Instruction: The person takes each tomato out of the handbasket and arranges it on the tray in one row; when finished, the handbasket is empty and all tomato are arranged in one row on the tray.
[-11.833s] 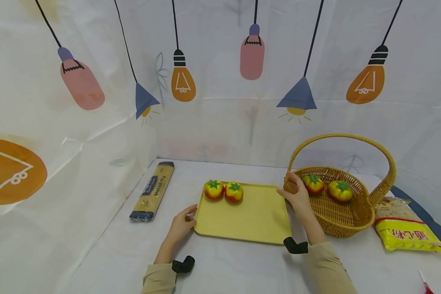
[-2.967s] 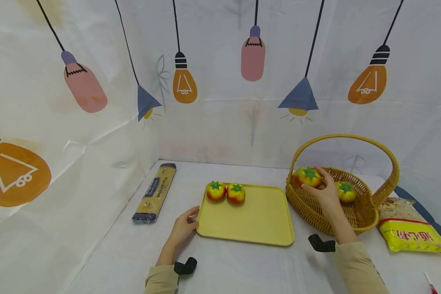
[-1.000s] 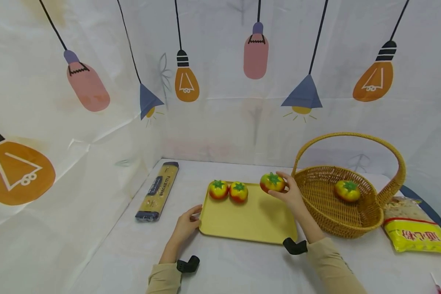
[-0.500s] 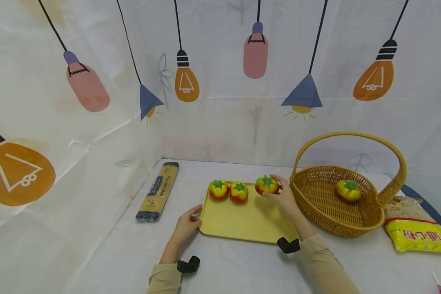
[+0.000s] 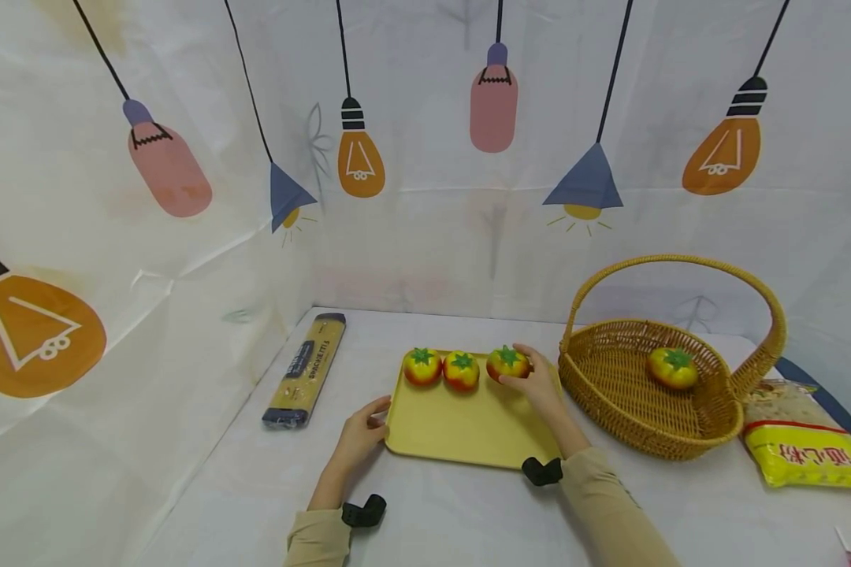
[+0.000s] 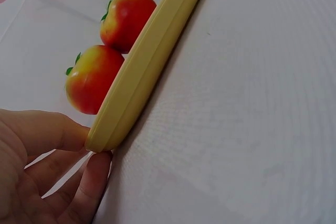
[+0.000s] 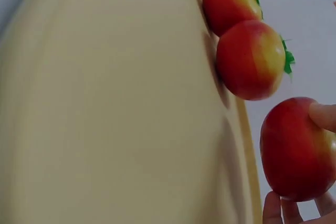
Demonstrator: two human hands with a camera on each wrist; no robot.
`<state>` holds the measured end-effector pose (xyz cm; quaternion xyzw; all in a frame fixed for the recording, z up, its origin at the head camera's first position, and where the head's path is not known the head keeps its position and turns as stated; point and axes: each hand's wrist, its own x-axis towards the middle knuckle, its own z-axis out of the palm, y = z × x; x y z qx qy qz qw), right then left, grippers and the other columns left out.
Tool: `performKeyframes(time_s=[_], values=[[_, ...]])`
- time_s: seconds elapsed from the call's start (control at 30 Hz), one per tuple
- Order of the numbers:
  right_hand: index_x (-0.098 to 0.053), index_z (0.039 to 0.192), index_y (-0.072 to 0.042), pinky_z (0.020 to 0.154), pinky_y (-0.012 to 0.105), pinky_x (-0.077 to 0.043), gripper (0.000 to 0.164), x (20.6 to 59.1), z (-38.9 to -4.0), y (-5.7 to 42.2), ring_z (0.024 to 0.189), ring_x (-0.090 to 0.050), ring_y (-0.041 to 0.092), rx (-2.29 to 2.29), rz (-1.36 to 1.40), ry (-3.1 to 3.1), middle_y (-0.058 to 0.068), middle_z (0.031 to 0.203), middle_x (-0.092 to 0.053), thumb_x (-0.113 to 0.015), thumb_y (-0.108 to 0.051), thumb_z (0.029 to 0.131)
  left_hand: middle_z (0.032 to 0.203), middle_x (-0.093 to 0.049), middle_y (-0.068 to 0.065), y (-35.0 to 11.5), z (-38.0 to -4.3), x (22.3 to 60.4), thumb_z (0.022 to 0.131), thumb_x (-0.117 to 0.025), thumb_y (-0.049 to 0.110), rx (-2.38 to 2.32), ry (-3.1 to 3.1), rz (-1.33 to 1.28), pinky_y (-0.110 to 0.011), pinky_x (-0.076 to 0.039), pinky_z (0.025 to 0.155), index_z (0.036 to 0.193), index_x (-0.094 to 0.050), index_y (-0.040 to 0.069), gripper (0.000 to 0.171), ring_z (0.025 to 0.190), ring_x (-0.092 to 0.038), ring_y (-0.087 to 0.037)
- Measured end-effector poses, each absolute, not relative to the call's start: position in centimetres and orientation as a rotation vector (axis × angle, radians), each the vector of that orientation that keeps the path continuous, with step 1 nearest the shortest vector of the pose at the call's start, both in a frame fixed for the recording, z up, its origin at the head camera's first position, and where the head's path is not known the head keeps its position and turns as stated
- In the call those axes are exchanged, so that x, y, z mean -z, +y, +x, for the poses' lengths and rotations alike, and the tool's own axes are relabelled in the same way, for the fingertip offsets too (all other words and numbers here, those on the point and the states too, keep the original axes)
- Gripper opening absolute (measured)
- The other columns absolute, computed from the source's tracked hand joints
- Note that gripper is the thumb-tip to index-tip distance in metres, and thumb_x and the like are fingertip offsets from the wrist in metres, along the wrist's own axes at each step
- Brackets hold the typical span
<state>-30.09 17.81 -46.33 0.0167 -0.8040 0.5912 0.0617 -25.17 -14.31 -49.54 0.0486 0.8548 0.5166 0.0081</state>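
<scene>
Well, right hand [image 5: 536, 381] curls round tomato [image 5: 506, 365] above tray [image 5: 461, 429]

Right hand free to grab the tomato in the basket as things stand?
Probably not yet: the right hand grips another tomato at the far edge of the tray. Emptied, likely yes: the basket is open-topped, nothing covers the basket tomato; only the handle arches above.

A red-yellow tomato [image 5: 505, 363] is held above the tray [image 5: 461, 429].
</scene>
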Motion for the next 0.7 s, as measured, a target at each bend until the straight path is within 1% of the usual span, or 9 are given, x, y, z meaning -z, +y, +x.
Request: performKeyframes(time_s=[0.1, 0.3, 0.53, 0.7], values=[[-0.035, 0.138, 0.0, 0.104, 0.048, -0.027, 0.068, 46.7, -30.4, 17.4, 0.125, -0.033, 0.037, -1.865, 0.043, -2.404, 0.022, 0.143, -0.028, -0.068, -0.001, 0.079, 0.122, -0.057, -0.018, -14.3, -25.2, 49.5, 0.079, -0.057, -0.005, -1.61, 2.669, 0.149, -0.028, -0.047, 0.065, 0.13, -0.052, 0.004, 0.052, 0.08, -0.054, -0.017], [-0.037, 0.136, 0.0, 0.106, 0.049, -0.022, 0.067, 47.0, -30.7, 16.9, 0.127, -0.029, 0.037, -1.831, -0.017, -2.425, 0.024, 0.141, -0.027, -0.069, -0.001, 0.077, 0.122, -0.057, -0.018, -14.4, -25.2, 49.5, 0.079, -0.057, -0.004, -1.61, 2.658, 0.15, -0.028, -0.046, 0.065, 0.131, -0.051, 0.004, 0.052, 0.081, -0.054, -0.017], [-0.04, 0.135, -0.001, 0.104, 0.051, -0.025, 0.067, 46.9, -31.0, 16.4, 0.124, -0.03, 0.04, -1.759, -0.069, -2.468, 0.026, 0.138, -0.027, -0.071, -0.002, 0.076, 0.122, -0.057, -0.018, -14.4, -25.2, 49.5, 0.079, -0.057, -0.005, -1.602, 2.677, 0.152, -0.029, -0.047, 0.066, 0.13, -0.052, 0.004, 0.052, 0.081, -0.054, -0.017], [-0.04, 0.135, 0.0, 0.104, 0.051, -0.025, 0.067, 46.9, -30.9, 16.0, 0.122, -0.031, 0.04, -1.743, -0.102, -2.48, 0.026, 0.135, -0.029, -0.071, -0.002, 0.075, 0.122, -0.057, -0.018, -14.4, -25.2, 49.6, 0.079, -0.058, -0.005, -1.599, 2.673, 0.148, -0.029, -0.046, 0.066, 0.13, -0.052, 0.004, 0.052, 0.081, -0.054, -0.017]])
